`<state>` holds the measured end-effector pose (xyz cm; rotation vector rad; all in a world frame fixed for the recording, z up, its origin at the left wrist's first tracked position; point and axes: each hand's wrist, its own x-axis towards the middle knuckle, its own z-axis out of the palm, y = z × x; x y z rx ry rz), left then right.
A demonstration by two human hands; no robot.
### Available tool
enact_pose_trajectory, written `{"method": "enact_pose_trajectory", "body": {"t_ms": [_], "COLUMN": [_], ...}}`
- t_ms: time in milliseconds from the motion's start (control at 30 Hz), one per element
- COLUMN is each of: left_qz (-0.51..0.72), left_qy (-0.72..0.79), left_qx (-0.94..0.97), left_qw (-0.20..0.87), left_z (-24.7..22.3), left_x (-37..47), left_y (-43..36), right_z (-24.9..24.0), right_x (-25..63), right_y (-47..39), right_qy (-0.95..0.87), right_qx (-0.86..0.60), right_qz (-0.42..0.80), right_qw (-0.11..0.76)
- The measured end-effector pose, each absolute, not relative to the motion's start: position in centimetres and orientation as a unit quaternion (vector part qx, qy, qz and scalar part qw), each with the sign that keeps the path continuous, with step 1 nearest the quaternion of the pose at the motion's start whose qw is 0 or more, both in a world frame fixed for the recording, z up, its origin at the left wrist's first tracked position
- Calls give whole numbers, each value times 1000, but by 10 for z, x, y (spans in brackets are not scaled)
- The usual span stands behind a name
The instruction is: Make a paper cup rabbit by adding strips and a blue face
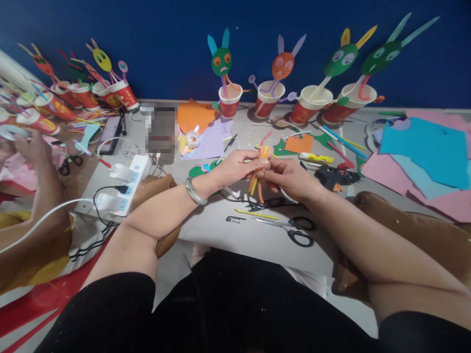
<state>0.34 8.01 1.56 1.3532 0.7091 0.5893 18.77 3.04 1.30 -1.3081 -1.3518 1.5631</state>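
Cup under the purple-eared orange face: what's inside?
Purple strips inside the cup, rising to the orange face. The cup's front wall hides its bottom and the strips' lower ends.

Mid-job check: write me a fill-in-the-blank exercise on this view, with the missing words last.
The left hand and right hand hold narrow strips, coloured yellow and ____.
The pale green bangle is on the ____ wrist.
The metal scissors nearest the person's body have ____ handles.
The wall behind the red-and-white paper cups is ____.
Missing words: orange; left; black; blue.
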Motion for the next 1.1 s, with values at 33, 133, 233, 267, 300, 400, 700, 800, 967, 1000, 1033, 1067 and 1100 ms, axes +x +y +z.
{"method": "enact_pose_trajectory", "body": {"t_ms": [33, 133, 233, 267, 300, 400, 700, 800, 967, 1000, 1033, 1067, 1100], "left_qz": [266, 274, 283, 286, 290, 300, 298, 305, 320, 322, 323, 324, 324], "left_qy": [315, 320, 322, 321, 321, 321, 333, 347, 385, 388, 389, 388, 387], "left_qx": [606, 607, 607, 607, 606, 599, 567, 554, 523, 519, 516, 513, 511], "left_qw": [680, 674, 669, 668, 668, 670, 692, 692, 690, 691, 692, 694, 696], "left_z": [15, 16, 19, 20, 21, 24, 27, 27, 27, 27, 26, 26, 25], "left_x": [3, 4, 4, 4, 5, 5, 5, 6, 7, 7, 7, 7, 7], "left_y": [80, 79, 78, 78, 77, 77, 77, 78, 80, 81, 81, 82, 82], "right_z": [13, 11, 10, 10, 10, 12, 11, 13, 25, 28, 30, 32, 33], "right_x": [188, 187, 186, 185, 185, 185, 184, 185, 210, 219, 229, 239, 249], "right_y": [30, 31, 31, 32, 32, 31, 31, 30, 43, 50, 59, 70, 81], "right_qy": [-520, -515, -511, -510, -509, -508, -500, -514, -607, -617, -621, -615, -609], "right_qx": [-503, -501, -493, -492, -492, -496, -511, -513, -585, -626, -671, -716, -733], "right_qz": [600, 602, 605, 605, 605, 601, 599, 589, 449, 384, 311, 237, 212], "right_qw": [341, 348, 360, 363, 365, 367, 361, 354, 296, 283, 258, 229, 214]}}
